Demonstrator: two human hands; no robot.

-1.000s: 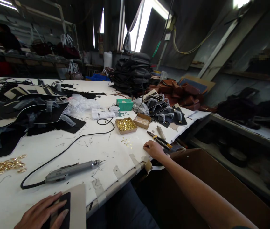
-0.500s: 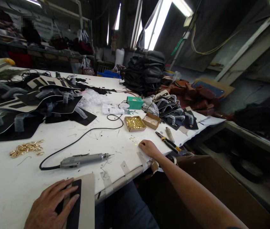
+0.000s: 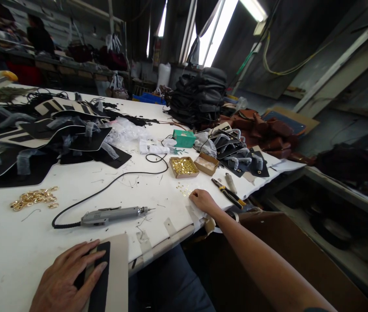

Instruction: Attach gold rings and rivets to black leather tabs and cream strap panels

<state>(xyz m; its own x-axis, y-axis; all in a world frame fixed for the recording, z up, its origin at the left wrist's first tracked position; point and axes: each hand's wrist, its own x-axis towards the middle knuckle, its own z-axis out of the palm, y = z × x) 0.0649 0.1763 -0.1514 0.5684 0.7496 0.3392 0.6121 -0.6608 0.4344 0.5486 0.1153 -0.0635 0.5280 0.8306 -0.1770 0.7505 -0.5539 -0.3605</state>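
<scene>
My left hand point(image 3: 70, 275) lies flat with fingers stretched over a beige panel with black stripes point(image 3: 118, 264) at the table's near edge. Farther right, my right hand point(image 3: 202, 201) rests on the tabletop with its fingers closed in a pinch; whatever is between them is hidden. Just beyond its fingertips, small gold pieces point(image 3: 183, 189) are scattered. A cardboard box of gold pieces point(image 3: 184, 175) stands behind them. Between my hands lies a grey electric screwdriver point(image 3: 114, 216), its bit pointing right. Gold metal fittings point(image 3: 34, 199) form a pile on the left.
Black and beige panels with wrapped handles point(image 3: 70, 138) cover the table's far left. Pliers point(image 3: 227, 193) lie right of my right hand. Behind are a small open box point(image 3: 206, 164), a green box point(image 3: 184, 138) and stacked black bags point(image 3: 200, 95). A person point(image 3: 40, 37) is in the background.
Both hands keep their places and poses. The view has shifted slightly, so things on the left appear a little higher and farther left.
</scene>
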